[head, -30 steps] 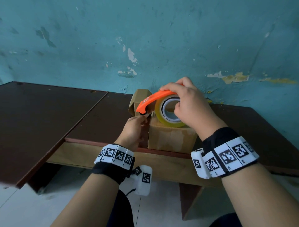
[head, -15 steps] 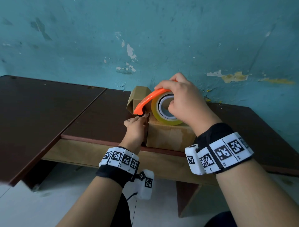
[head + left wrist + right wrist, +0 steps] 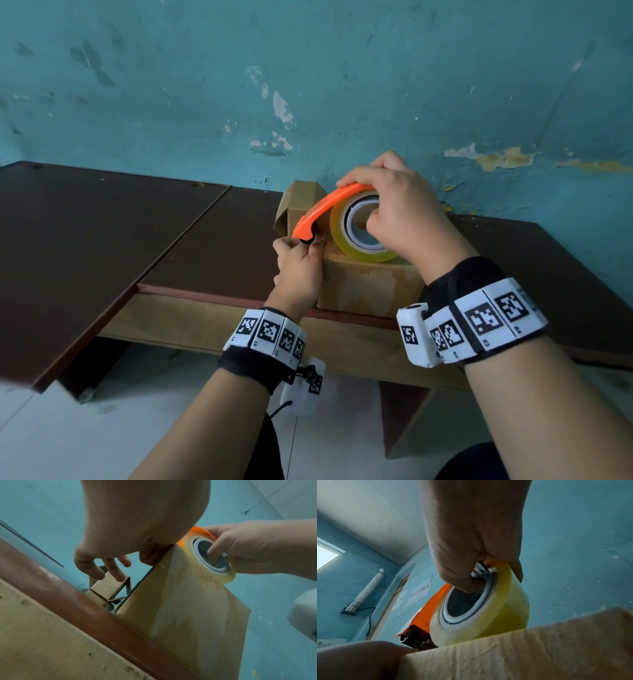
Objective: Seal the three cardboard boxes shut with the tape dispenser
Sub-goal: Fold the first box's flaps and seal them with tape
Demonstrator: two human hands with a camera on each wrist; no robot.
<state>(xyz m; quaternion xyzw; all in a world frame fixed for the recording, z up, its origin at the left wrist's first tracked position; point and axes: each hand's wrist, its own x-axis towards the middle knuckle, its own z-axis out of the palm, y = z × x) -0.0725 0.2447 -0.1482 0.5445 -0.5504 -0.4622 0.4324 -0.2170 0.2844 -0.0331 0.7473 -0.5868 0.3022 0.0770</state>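
Right hand clamps the orange tape dispenser atop a cardboard box at the table edge, its nose and long axis pointing left; left hand pinches at the box's top-left corner w/ the tape end (likely). Best approach: keep that end pinned & pull taut along the seam.

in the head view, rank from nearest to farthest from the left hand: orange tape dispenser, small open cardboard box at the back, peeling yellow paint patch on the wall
1. Orange tape dispenser: its nose touches the left hand.
2. Small open cardboard box: just behind.
3. Peeling yellow paint patch: far right, on the wall.
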